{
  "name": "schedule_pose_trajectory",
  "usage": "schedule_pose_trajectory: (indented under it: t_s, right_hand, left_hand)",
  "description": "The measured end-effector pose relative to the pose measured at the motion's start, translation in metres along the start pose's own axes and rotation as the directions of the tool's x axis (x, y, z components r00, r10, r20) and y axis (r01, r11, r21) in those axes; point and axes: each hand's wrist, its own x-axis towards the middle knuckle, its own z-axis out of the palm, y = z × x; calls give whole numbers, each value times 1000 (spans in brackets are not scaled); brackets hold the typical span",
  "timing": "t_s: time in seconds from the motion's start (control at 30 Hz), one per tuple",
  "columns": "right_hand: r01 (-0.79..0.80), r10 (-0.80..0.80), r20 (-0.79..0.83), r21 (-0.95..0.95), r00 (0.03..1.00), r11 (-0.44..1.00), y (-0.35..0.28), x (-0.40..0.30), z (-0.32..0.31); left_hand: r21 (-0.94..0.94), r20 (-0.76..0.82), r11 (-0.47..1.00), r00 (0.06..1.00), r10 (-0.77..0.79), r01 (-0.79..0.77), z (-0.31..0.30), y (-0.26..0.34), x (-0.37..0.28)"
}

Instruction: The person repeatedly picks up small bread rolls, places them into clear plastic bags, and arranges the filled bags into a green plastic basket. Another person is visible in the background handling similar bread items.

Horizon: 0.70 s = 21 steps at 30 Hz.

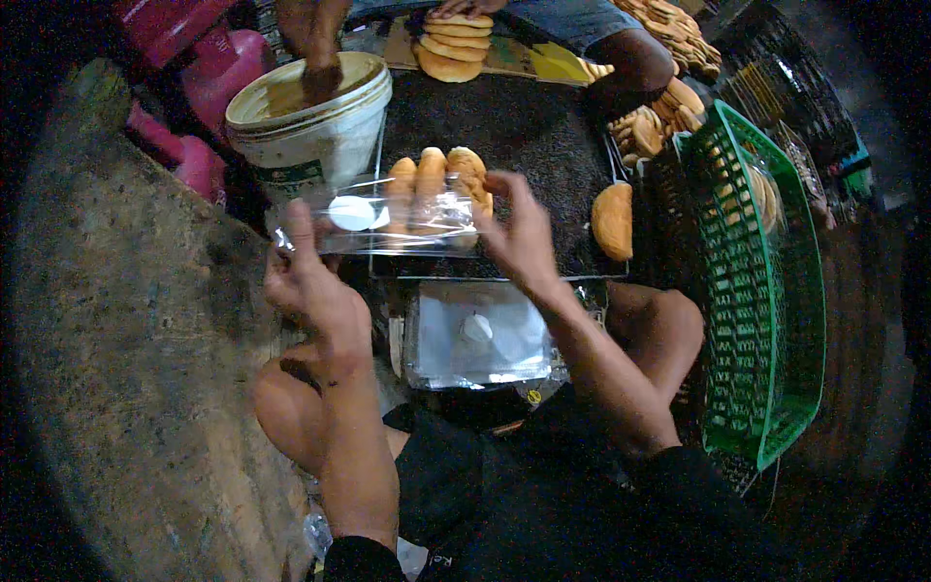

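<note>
A clear plastic bag [436, 247] with a round white label [351, 212] is held up sideways over the near part of a dark tray [560, 138]. My left hand [309, 280] grips the bag's left end between thumb and fingers. At its right end is my right hand [520, 233], blurred, with fingers and thumb curved apart; whether they pinch the plastic is unclear. Three bread rolls [431, 166] stand side by side behind the bag, their lower parts showing through it. Below, between my knees, lies a stack of clear bags [476, 335].
Another person's hand reaches into a white bucket [313, 145]; their other hand touches stacked buns [454, 47]. One roll [613, 222] lies at the tray's right edge. A green plastic basket [764, 291] holds bagged bread. Loose bread [669, 29] is piled behind. Worn wood [160, 349] lies left.
</note>
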Motion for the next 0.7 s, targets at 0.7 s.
schedule_pose_trajectory:
  t_s: [0.7]
  right_hand:
    - [-400,454,105,672,885,624,-48,-41,-199]
  left_hand:
    - [258,379,960,925,1,-106,18,-77,-32]
